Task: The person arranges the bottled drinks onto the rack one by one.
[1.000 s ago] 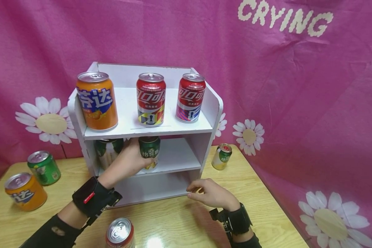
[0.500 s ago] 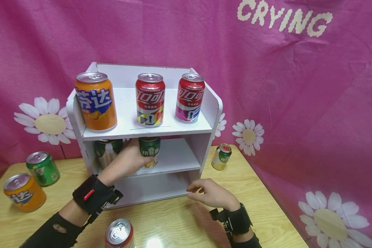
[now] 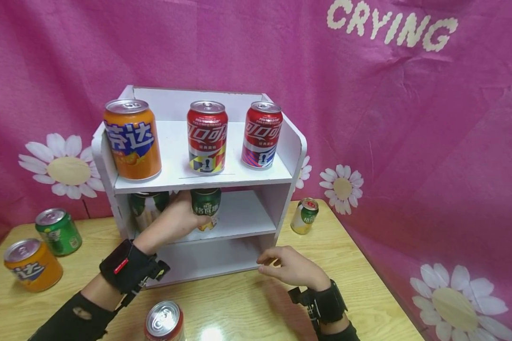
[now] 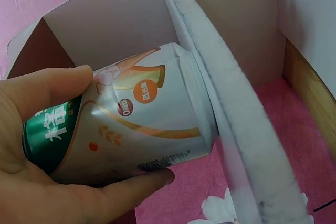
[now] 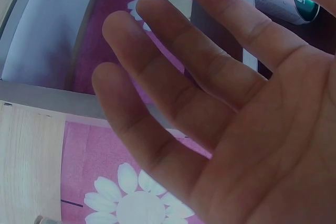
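My left hand (image 3: 177,219) reaches into the middle level of a white shelf (image 3: 239,239) and grips a green and silver drink can (image 3: 206,208). In the left wrist view, thumb and fingers wrap the can (image 4: 142,111), whose base is right at the shelf board (image 4: 231,103). Left of that hand, a second green and silver can (image 3: 147,210) stands partly hidden on the same level. My right hand (image 3: 296,267) hovers near the shelf's lower right corner with fingers loosely bent, holding nothing. The right wrist view shows its palm and spread fingers (image 5: 173,93).
On the top level stand an orange can (image 3: 134,142) and two red cans, one central (image 3: 207,137), one right (image 3: 262,135). An orange can (image 3: 33,264) and a green can (image 3: 59,232) stand on the table's left, a red-sided can (image 3: 165,320) in front, a green-gold can (image 3: 305,216) at right.
Almost nothing differs. The left hand keeps its grip on the can in the middle level, and the right hand stays in place.
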The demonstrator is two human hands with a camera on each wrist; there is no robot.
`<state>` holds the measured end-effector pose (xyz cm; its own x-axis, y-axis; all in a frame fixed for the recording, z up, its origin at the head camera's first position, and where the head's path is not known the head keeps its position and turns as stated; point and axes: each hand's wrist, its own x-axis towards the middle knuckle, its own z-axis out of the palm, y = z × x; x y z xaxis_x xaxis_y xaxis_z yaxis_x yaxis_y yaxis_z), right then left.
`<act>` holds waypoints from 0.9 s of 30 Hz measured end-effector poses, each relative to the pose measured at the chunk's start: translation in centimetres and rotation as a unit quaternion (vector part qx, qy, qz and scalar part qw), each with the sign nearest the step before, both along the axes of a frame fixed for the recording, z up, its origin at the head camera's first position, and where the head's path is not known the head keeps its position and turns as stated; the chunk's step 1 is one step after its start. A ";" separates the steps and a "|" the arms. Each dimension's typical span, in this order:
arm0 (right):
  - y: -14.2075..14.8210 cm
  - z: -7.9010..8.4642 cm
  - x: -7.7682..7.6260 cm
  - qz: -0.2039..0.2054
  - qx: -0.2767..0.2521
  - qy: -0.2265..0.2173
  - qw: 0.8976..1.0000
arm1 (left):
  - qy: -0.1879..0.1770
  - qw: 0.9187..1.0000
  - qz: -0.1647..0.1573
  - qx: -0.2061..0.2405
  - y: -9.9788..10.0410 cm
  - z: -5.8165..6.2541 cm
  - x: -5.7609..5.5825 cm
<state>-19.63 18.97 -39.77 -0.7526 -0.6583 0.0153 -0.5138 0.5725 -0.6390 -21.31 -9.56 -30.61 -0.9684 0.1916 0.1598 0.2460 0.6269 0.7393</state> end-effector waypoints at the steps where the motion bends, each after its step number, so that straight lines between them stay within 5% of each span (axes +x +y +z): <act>1: 0.0 0.0 0.0 0.000 -0.001 0.001 1.000 | 0.000 1.000 0.000 0.001 0.0 0.0 0.0; 8: -0.1 0.0 0.1 0.000 0.001 -0.002 1.000 | 0.022 1.000 -0.006 0.014 -0.5 0.1 0.8; 14: 0.0 0.2 0.1 0.001 0.002 0.004 1.000 | 0.000 1.000 -0.006 0.002 -1.4 0.7 2.4; 21: 0.2 0.1 0.1 -0.005 -0.004 0.004 1.000 | -0.017 0.997 -0.068 0.034 -3.1 0.6 5.0; 27: 0.4 0.4 0.2 -0.008 -0.004 0.005 1.000 | -0.022 0.986 -0.159 0.043 -6.4 0.1 7.4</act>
